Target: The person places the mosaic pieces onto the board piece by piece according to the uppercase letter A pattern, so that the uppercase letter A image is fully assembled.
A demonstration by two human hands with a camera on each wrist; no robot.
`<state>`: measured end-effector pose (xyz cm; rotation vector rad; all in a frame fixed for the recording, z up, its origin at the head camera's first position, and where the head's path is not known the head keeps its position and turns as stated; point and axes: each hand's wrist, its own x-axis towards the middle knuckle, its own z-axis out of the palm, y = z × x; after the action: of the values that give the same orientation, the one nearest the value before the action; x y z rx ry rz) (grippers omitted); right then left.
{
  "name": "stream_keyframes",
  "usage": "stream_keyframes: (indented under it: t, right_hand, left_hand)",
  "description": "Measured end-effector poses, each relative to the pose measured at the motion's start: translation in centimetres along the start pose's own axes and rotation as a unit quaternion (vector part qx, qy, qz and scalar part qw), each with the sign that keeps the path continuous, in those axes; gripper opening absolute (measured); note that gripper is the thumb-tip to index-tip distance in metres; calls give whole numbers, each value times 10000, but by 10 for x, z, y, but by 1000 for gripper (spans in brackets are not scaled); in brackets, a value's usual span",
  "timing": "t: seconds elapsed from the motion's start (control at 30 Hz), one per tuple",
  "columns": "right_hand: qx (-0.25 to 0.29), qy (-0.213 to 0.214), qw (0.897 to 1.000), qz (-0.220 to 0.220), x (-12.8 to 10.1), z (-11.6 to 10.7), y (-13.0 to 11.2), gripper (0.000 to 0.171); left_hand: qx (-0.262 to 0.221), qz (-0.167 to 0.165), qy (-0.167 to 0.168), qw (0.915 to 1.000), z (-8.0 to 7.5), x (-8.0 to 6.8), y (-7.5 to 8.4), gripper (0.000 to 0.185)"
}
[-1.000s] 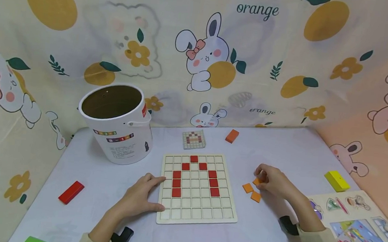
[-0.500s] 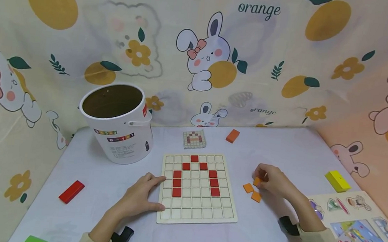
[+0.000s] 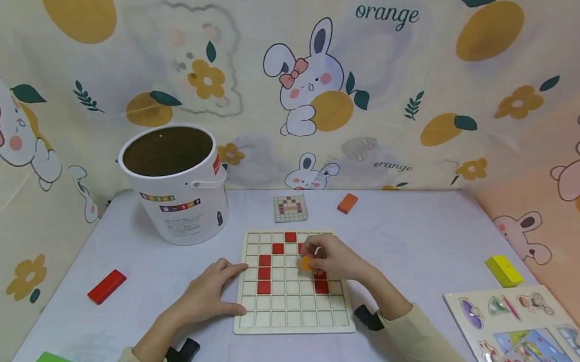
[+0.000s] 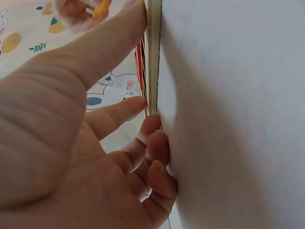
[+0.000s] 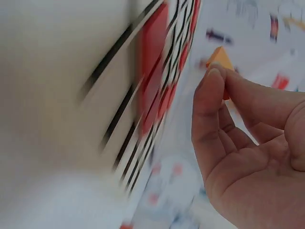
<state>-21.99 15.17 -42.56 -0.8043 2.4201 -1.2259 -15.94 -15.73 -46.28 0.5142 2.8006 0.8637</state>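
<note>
A cream grid board [image 3: 278,321] lies flat on the table with several red tiles [image 3: 263,287] set in its squares. My left hand [image 3: 207,294] rests at the board's left edge, thumb and forefinger spread apart and touching it; the left wrist view shows their tips against the rim. Over the board's upper right part, my right hand [image 3: 335,258] pinches an orange square tile [image 3: 306,263] between thumb and forefinger. The right wrist view shows this tile [image 5: 220,57] held clear of the board. Some red tiles are partly covered by the right hand.
Behind the board lie a small pattern card [image 3: 290,208] and an orange block [image 3: 347,203]. A white bucket [image 3: 188,218] stands back left. Red [image 3: 107,287], green [image 3: 58,361] and yellow [image 3: 503,271] blocks lie farther out. A picture puzzle board [image 3: 467,340] lies at right.
My right hand has moved left from the loose orange tiles to above the board, carrying an orange tile. The tiles' former spot is now behind the forearm. My left hand stays put.
</note>
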Motion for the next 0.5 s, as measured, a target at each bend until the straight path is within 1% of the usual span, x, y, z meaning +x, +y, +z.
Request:
stream_keyframes:
  t: [0.1, 0.2, 0.33, 0.5]
  right_hand:
    - [31, -297, 9995, -100, 19, 17, -10, 15]
    - [35, -468, 9988, -126, 32, 30, -14, 16]
    - [-81, -524, 9985, -111, 43, 39, -15, 16]
    - [-382, -490, 9980, -86, 48, 43, -15, 18]
  left_hand:
    - [-17, -6, -19, 10000, 0, 0, 0, 92]
    - [-59, -27, -49, 10000, 0, 1, 0, 91]
    - [-81, -61, -68, 9999, 0, 1, 1, 90]
    - [-48, -48, -54, 10000, 0, 1, 0, 91]
